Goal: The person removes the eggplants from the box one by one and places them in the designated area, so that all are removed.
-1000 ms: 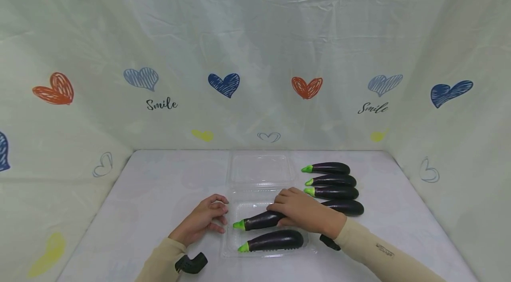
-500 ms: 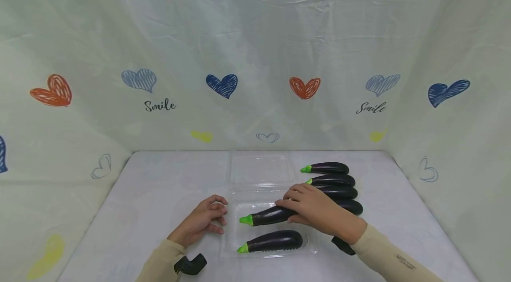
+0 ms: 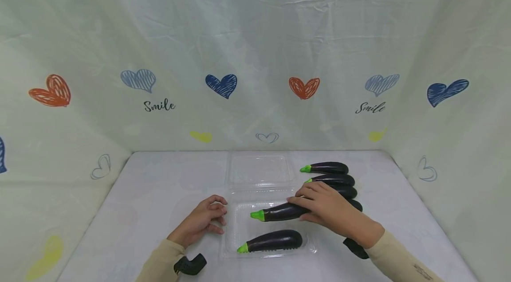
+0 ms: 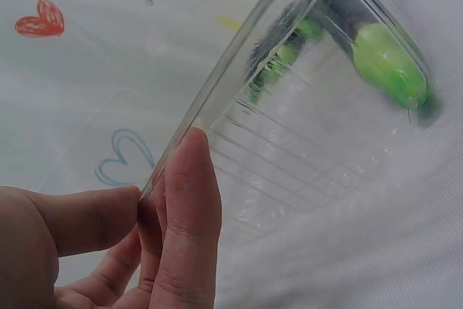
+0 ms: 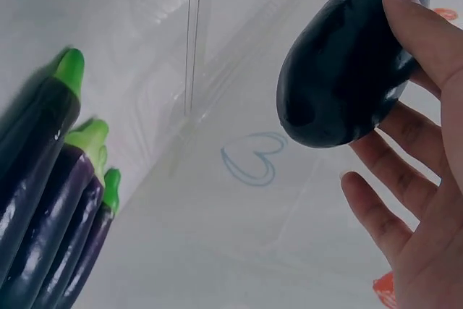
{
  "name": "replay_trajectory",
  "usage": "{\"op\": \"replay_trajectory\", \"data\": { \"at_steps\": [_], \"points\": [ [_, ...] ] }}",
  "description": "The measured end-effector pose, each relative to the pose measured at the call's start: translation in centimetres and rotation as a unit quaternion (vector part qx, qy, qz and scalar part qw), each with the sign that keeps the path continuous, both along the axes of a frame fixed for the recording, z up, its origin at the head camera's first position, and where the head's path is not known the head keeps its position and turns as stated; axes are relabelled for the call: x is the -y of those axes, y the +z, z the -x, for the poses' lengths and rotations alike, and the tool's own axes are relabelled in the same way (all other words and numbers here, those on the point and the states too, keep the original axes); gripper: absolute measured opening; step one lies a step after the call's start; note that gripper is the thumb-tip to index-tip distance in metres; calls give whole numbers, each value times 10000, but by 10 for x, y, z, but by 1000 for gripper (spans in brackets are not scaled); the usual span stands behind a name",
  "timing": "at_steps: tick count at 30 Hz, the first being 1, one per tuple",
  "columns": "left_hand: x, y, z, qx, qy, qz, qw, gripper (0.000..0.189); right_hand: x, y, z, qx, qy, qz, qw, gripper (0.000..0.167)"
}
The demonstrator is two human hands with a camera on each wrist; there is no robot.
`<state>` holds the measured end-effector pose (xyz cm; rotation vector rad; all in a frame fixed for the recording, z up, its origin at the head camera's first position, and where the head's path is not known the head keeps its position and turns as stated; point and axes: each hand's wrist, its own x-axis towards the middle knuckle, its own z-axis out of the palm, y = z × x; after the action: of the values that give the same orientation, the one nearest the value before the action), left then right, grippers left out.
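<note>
My right hand (image 3: 325, 209) grips an eggplant (image 3: 281, 212) by its thick end, green stem pointing left, over a clear plastic clamshell container (image 3: 233, 197). In the right wrist view the thumb lies on one side of this eggplant (image 5: 340, 63) and fingers on the other. A second eggplant (image 3: 275, 240) lies in the near part of the container. At the container's left side is my left hand (image 3: 201, 222). The left wrist view shows its thumb and fingers pinching the thin rim of the container (image 4: 282, 157).
Several more eggplants (image 3: 329, 167) lie in a row to the right of the container, partly hidden by my right hand. The container's lid (image 3: 261, 169) lies folded back behind it. A white cloth with printed hearts (image 3: 221, 86) hangs behind the table (image 3: 159, 184).
My right hand has raised its eggplant from the container and moved it right and slightly away, toward the row. The left hand and the other eggplant have stayed put.
</note>
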<state>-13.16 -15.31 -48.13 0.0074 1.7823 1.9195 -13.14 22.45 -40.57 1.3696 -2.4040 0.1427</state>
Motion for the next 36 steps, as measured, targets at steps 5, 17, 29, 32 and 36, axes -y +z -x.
{"op": "replay_trajectory", "data": {
  "at_steps": [5, 17, 29, 32, 36],
  "points": [
    [0, 1, 0, -15, 11, 19, 10000, 25, -8, -1, -1, -109, 0, 117, 9999, 57],
    [0, 1, 2, -27, 1, 54, 10000, 25, -35, -3, -7, -75, -321, 345, 9989, 54],
    [0, -1, 1, 25, 19, 27, 10000, 24, -64, -10, -12, -79, -613, 499, 9968, 48],
    [0, -1, 0, 28, 23, 9, 10000, 23, -72, -12, -15, -48, -779, 501, 9957, 52],
    [1, -2, 0, 19, 25, -5, 10000, 22, -81, -15, -18, 35, -1160, 343, 9926, 47]
  ]
}}
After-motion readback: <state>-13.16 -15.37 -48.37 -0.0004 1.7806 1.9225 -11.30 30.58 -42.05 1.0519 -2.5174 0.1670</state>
